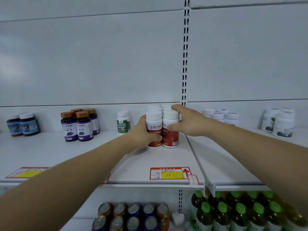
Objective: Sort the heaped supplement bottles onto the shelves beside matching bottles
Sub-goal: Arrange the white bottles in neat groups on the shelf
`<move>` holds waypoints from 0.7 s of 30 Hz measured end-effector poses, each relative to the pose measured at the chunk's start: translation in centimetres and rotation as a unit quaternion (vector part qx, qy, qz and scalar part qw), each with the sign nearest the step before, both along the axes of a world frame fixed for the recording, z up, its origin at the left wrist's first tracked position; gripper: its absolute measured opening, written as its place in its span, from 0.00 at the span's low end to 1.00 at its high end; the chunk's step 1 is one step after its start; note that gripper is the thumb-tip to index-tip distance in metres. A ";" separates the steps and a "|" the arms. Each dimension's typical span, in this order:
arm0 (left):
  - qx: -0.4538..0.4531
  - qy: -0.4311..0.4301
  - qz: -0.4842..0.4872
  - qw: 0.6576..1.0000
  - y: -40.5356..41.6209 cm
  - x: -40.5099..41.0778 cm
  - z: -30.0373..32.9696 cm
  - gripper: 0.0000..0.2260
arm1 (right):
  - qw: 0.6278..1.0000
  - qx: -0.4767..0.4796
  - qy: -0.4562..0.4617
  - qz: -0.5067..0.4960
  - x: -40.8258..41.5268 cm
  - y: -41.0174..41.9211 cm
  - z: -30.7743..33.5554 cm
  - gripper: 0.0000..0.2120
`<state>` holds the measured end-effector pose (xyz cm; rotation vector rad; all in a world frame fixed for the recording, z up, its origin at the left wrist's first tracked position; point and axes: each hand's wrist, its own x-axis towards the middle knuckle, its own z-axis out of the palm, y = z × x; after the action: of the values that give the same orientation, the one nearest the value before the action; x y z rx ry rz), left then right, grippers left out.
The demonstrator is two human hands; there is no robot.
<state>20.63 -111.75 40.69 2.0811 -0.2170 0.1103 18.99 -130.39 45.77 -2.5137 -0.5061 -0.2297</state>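
A: How do the arms lie?

B: Both reach forward, bare forearms converging on one cluster. The left hand (144, 130) wraps the left flank of the front-left white plastic bottle with a red label and white cap (154, 130), thumb across the label, its grip closed round that bottle. The right hand (186, 121) comes in from 3 o'clock; its fingers curl over the cap and its thumb presses the label of the front-right matching red-label bottle (170, 130), a grip closed round it too.

A: Which way do those bottles point?

B: Upright, long axes vertical, caps up, labels facing the camera, the two touching side by side. More white caps of the same kind stand just behind them at 12 o'clock.

A: Where are they, and what room is there?

B: On the white metal shelf (150, 164), mid-depth, near its right edge. At 9 o'clock stands a white bottle with a green label (123, 122), close by; further left, purple-label bottles with copper caps (80, 125). Bare shelf runs toward the front edge at 6 o'clock, where a red and yellow price tag (170, 173) sits.
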 end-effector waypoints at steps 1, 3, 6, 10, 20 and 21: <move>0.002 0.001 0.002 1.000 0.0 0.0 0.0 0.37 | 1.000 0.001 0.003 0.001 0.0 0.0 0.0 0.37; 0.001 0.005 0.006 1.000 -0.1 0.1 0.0 0.37 | 1.000 0.004 0.008 0.004 0.0 0.1 0.1 0.37; -0.010 0.005 0.010 1.000 -0.1 -0.1 0.1 0.38 | 1.000 0.009 0.014 0.008 0.1 0.1 0.0 0.37; -0.011 0.003 0.012 1.000 -0.3 -0.3 0.1 0.40 | 1.000 0.018 0.016 0.013 0.3 0.1 -0.2 0.37; -0.003 -0.006 0.020 1.000 -0.6 -0.2 -0.1 0.37 | 0.995 0.084 0.051 0.017 1.4 0.3 -1.2 0.38; -0.004 -0.008 0.022 1.000 -0.6 -0.2 -0.1 0.37 | 0.995 0.081 0.048 0.019 1.4 0.4 -1.2 0.38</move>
<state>20.48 -112.37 40.60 2.0772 -0.1806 0.1533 20.37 -130.01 44.58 -2.3421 -0.4764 -0.1287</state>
